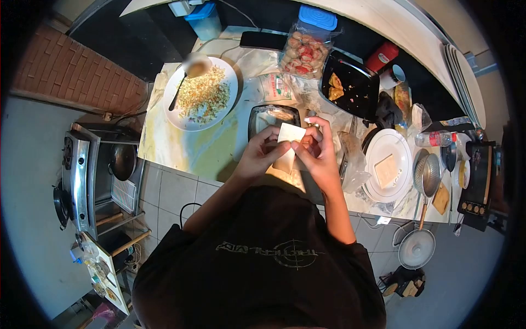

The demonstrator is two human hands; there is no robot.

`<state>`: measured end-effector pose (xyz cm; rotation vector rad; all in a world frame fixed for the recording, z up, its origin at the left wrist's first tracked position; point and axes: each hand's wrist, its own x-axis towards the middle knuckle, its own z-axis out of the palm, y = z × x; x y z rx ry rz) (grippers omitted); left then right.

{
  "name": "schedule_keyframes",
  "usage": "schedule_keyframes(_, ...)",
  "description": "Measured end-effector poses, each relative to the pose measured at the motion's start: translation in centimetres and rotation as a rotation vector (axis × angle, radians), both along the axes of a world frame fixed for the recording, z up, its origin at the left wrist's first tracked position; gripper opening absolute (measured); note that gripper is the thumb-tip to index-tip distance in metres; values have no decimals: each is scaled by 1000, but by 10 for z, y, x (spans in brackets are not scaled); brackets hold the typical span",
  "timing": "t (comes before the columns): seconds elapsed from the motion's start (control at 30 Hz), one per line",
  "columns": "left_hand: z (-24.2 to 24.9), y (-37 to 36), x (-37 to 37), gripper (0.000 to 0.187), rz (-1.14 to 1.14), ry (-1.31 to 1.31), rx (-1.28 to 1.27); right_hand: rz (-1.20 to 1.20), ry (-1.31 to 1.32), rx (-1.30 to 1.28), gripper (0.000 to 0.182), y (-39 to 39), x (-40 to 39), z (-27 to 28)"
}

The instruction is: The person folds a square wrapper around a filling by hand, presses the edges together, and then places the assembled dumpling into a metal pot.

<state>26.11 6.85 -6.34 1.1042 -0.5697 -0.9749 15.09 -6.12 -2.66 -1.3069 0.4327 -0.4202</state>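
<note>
Hands: two; left hand (264,151) and right hand (319,147), both with fingers closed on the edges of one sheet, thumbs near each other at its lower part.
Held sheet: one, a pale, thin, flat sheet (291,133), raised between the hands, in front of the person's dark shirt (263,263) and above the near edge of the surface.
Surface: one, a pale marble-patterned surface (160,143) with yellow-green patches.
White plates: one round white plate (171,114) at the left, bearing one heap of chopped pale filling (207,94), one dark-handled spoon (176,94) and one small blurred container (198,65); at the right, a round white plate (404,159), with one square pale sheet (387,170) lying flat on it.
Black ware: one rounded black tray (251,122) just beyond the hands, its contents partly hidden; one square black dish (359,88) farther right, holding a few golden-brown folded pieces (335,88), exact number unclear.
Bags: one clear plastic bag of round reddish-brown items (304,55), too many to count; one printed plastic packet (277,88) near the rounded tray.
Right end: one clear bottle with a red label (434,139); one metal mesh strainer (427,174).
</note>
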Motion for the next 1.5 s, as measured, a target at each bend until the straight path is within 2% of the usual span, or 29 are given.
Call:
schedule_keyframes(0.1,2,-6,-3,19,32,-23,14,-17,8,43,55,-3,-2,-2)
schedule_keyframes(0.4,2,-4,0,21,11,124,88,-12,-20,163,54,-6,2,-2)
schedule_keyframes(0.5,5,-8,-1,20,36,75,40,-19,-43,198,53,-8,1,-5)
schedule_keyframes(0.73,9,-12,-5,26,34,52,53,-22,-63,143,50,-8,-1,-4)
schedule_keyframes(1.03,10,-9,-4,20,59,29,35,-25,-56,122,46,-5,0,-1)
schedule_keyframes(1.23,8,-8,-2,15,83,25,15,9,-152,76,48,-4,4,-3)
schedule_keyframes(1.33,9,-7,-1,16,94,98,24,14,-138,106,48,-3,5,0)
schedule_keyframes(1.5,11,-4,1,25,44,106,86,27,-109,112,49,-4,2,3)
